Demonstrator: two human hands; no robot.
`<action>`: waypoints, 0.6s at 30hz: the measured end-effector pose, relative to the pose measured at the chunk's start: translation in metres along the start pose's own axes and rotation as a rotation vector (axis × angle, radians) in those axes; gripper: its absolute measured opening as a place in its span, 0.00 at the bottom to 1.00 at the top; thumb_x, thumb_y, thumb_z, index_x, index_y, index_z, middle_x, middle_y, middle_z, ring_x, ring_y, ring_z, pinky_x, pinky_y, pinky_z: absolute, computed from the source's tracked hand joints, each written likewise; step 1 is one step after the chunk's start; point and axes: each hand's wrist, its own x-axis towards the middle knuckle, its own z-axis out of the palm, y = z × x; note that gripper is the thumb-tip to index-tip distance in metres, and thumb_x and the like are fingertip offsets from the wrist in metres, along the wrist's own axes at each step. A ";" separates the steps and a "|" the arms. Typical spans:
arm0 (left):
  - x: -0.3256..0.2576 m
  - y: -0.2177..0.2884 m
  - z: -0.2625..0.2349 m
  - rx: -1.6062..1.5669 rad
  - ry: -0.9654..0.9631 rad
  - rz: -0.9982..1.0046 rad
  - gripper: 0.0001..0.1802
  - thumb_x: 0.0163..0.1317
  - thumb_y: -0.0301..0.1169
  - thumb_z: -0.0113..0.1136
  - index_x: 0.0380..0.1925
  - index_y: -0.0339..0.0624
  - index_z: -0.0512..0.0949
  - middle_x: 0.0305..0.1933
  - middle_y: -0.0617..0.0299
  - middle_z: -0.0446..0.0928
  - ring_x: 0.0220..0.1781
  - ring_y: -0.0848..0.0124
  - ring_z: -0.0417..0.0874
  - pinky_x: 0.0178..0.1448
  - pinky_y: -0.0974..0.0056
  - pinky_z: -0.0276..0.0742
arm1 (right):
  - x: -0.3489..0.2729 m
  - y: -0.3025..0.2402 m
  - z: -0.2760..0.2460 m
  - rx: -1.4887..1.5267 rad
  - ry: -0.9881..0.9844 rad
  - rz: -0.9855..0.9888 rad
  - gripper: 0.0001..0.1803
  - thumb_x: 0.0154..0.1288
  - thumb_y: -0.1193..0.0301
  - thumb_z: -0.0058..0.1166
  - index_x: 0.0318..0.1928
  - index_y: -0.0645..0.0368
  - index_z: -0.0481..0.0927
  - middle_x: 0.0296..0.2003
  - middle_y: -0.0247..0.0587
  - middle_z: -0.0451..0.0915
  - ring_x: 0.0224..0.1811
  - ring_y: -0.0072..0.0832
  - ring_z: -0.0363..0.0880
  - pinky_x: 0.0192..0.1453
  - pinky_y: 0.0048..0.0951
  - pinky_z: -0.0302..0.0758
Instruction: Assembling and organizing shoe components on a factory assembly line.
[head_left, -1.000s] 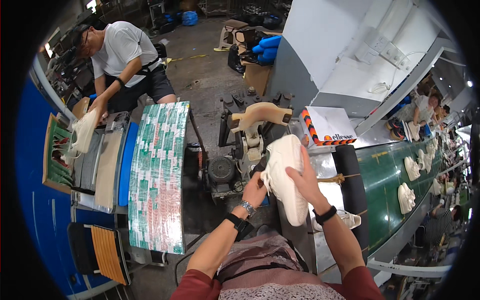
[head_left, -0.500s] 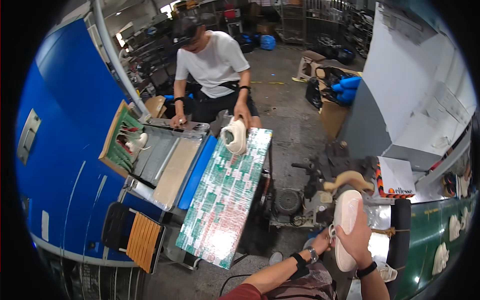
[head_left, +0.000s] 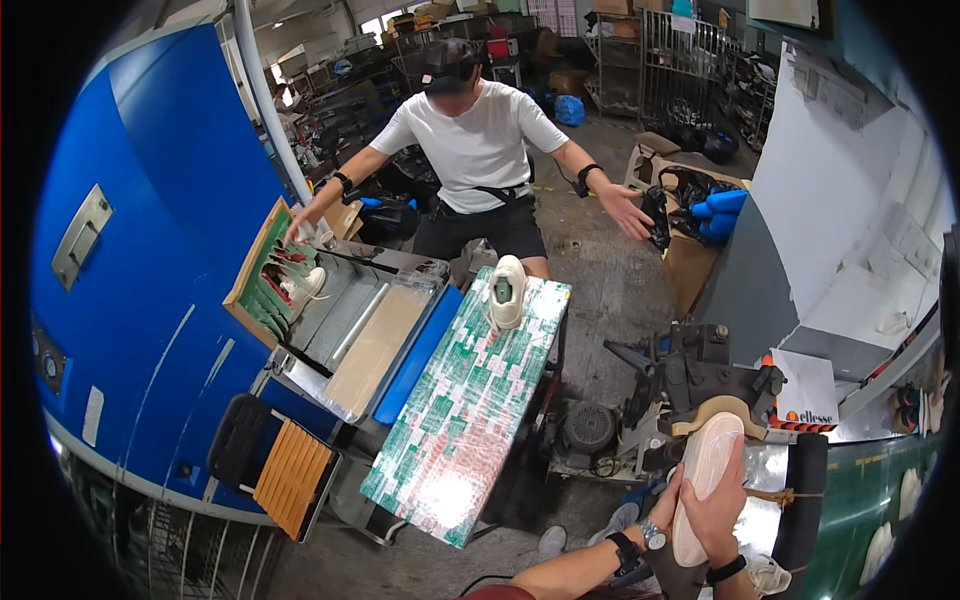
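A pale cream sneaker is held sole up at the lower right, its toe toward the machine. My right hand grips it from its right side. Along its left edge my left hand closes on it too; some of those fingers are hidden beneath. The sneaker's toe overlaps the curved tan pad of a dark metal machine in view; whether they touch I cannot tell. Another cream shoe lies partly hidden beside my right wrist.
Across from me a co-worker sits with both arms spread. One cream sneaker stands on the green-and-white patterned table. Several shoes lie on the green conveyor at right. A white box sits behind the machine.
My hands and the sneaker have shifted closer to the machine's pad. The co-worker has let go of the sneaker on the table and spread both arms. The view has turned slightly.
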 end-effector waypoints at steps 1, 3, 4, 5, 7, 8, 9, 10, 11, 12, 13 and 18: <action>0.002 -0.002 -0.004 0.008 0.019 0.034 0.43 0.65 0.67 0.45 0.67 0.43 0.66 0.63 0.54 0.73 0.60 0.61 0.76 0.63 0.58 0.73 | -0.003 0.000 0.000 -0.005 0.002 -0.006 0.60 0.43 0.68 0.67 0.75 0.62 0.45 0.54 0.63 0.68 0.51 0.59 0.74 0.52 0.49 0.74; 0.006 -0.009 -0.014 0.014 0.030 0.066 0.43 0.65 0.67 0.46 0.66 0.43 0.66 0.62 0.54 0.74 0.59 0.62 0.77 0.62 0.59 0.73 | -0.009 0.001 0.002 0.040 0.060 -0.064 0.60 0.43 0.68 0.67 0.75 0.62 0.44 0.57 0.64 0.66 0.55 0.60 0.72 0.56 0.49 0.72; 0.006 -0.010 -0.012 0.031 0.020 0.101 0.43 0.65 0.66 0.46 0.66 0.42 0.66 0.62 0.54 0.74 0.59 0.62 0.77 0.62 0.59 0.73 | -0.011 0.000 0.001 0.030 0.065 -0.067 0.60 0.43 0.68 0.67 0.75 0.62 0.44 0.57 0.64 0.66 0.55 0.60 0.72 0.56 0.49 0.72; 0.005 -0.010 -0.010 0.047 0.011 0.134 0.43 0.65 0.66 0.46 0.66 0.42 0.66 0.61 0.54 0.74 0.58 0.62 0.77 0.62 0.59 0.73 | -0.014 -0.001 0.000 0.052 0.054 -0.040 0.60 0.44 0.70 0.66 0.75 0.62 0.43 0.62 0.66 0.63 0.60 0.60 0.69 0.61 0.48 0.70; 0.007 -0.010 -0.019 0.052 -0.033 0.124 0.43 0.65 0.66 0.46 0.66 0.41 0.65 0.61 0.54 0.74 0.59 0.62 0.77 0.63 0.59 0.73 | -0.021 -0.001 0.002 0.063 0.049 -0.014 0.59 0.45 0.71 0.64 0.75 0.62 0.42 0.66 0.67 0.60 0.64 0.60 0.66 0.65 0.46 0.68; 0.007 -0.011 -0.022 0.059 -0.066 0.120 0.43 0.66 0.65 0.46 0.67 0.41 0.65 0.61 0.53 0.74 0.59 0.62 0.77 0.64 0.60 0.72 | -0.024 0.002 0.005 0.032 0.085 -0.064 0.59 0.44 0.70 0.65 0.75 0.63 0.43 0.66 0.67 0.60 0.65 0.61 0.65 0.65 0.47 0.67; 0.005 -0.016 -0.027 0.056 -0.073 0.114 0.43 0.66 0.65 0.46 0.67 0.41 0.65 0.61 0.53 0.74 0.59 0.62 0.77 0.64 0.60 0.72 | -0.030 0.002 0.007 0.002 0.120 -0.112 0.60 0.44 0.68 0.66 0.75 0.63 0.43 0.65 0.67 0.59 0.65 0.62 0.64 0.66 0.48 0.67; -0.006 -0.019 -0.026 0.053 -0.031 0.086 0.43 0.66 0.64 0.46 0.67 0.40 0.64 0.61 0.54 0.74 0.59 0.62 0.77 0.64 0.60 0.72 | -0.041 -0.006 0.000 -0.004 0.071 -0.039 0.58 0.46 0.70 0.65 0.74 0.63 0.43 0.68 0.65 0.56 0.68 0.58 0.62 0.69 0.47 0.65; -0.023 -0.023 -0.023 0.053 0.009 0.053 0.43 0.67 0.63 0.46 0.68 0.40 0.63 0.61 0.54 0.74 0.59 0.62 0.77 0.65 0.60 0.72 | -0.056 0.006 0.003 -0.018 0.081 -0.023 0.58 0.46 0.70 0.65 0.74 0.63 0.43 0.68 0.65 0.56 0.68 0.58 0.62 0.69 0.47 0.65; -0.046 -0.019 -0.009 0.057 0.003 -0.024 0.42 0.68 0.62 0.46 0.68 0.39 0.62 0.63 0.53 0.73 0.60 0.63 0.77 0.66 0.60 0.71 | -0.077 0.023 0.010 0.350 0.096 0.022 0.55 0.49 0.71 0.60 0.75 0.64 0.42 0.68 0.60 0.59 0.68 0.52 0.64 0.69 0.44 0.66; -0.050 -0.016 -0.039 0.068 -0.101 -0.083 0.41 0.68 0.61 0.47 0.68 0.38 0.63 0.63 0.53 0.73 0.61 0.63 0.77 0.66 0.61 0.71 | -0.091 0.029 0.013 0.729 0.106 0.052 0.52 0.53 0.72 0.56 0.75 0.64 0.42 0.67 0.56 0.63 0.68 0.45 0.66 0.69 0.40 0.66; -0.128 0.020 -0.063 0.251 0.005 -0.187 0.34 0.70 0.52 0.51 0.62 0.34 0.69 0.58 0.53 0.78 0.52 0.68 0.82 0.59 0.62 0.78 | -0.082 0.044 0.016 1.515 -0.020 0.722 0.36 0.74 0.49 0.41 0.71 0.59 0.56 0.57 0.52 0.75 0.57 0.40 0.77 0.62 0.41 0.74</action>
